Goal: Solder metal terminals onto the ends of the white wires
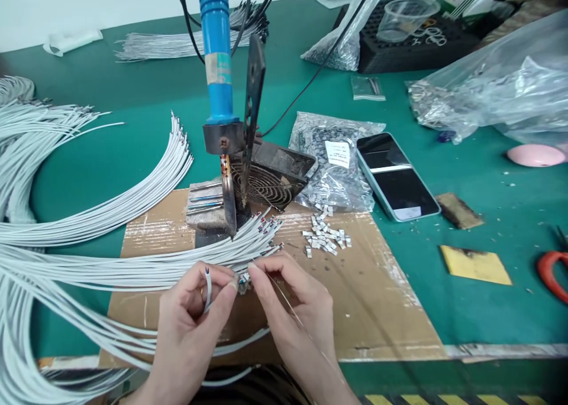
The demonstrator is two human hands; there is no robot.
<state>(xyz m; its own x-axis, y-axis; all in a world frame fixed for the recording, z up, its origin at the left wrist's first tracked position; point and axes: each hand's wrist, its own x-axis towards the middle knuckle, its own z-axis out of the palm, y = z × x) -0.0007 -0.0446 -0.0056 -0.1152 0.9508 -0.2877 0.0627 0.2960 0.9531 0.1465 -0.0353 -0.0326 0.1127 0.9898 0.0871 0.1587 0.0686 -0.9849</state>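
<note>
My left hand [195, 316] is closed in a pinch, with a white cable [208, 288] running between its fingers and the cable's dark-tipped end sticking up. Just beyond its thumb tip is a small white connector piece [244, 279]; whether the fingers touch it I cannot tell. My right hand [295, 304] pinches a thin solder wire [286, 298], which trails down across the palm. Both sets of fingertips nearly meet in front of a bundle of white cables [177, 266]. Above them a blue-handled soldering iron [217, 56] hangs upright in a clamp, its tip pointing down.
Small white connectors [326, 236] lie scattered on the cardboard [373, 298]. Behind are a round black fan [266, 183], a parts bag [328, 156] and a phone [397, 177]. Further right are a yellow sponge [474, 265] and red-handled scissors [552, 275]. More cables [18, 156] curve along the left.
</note>
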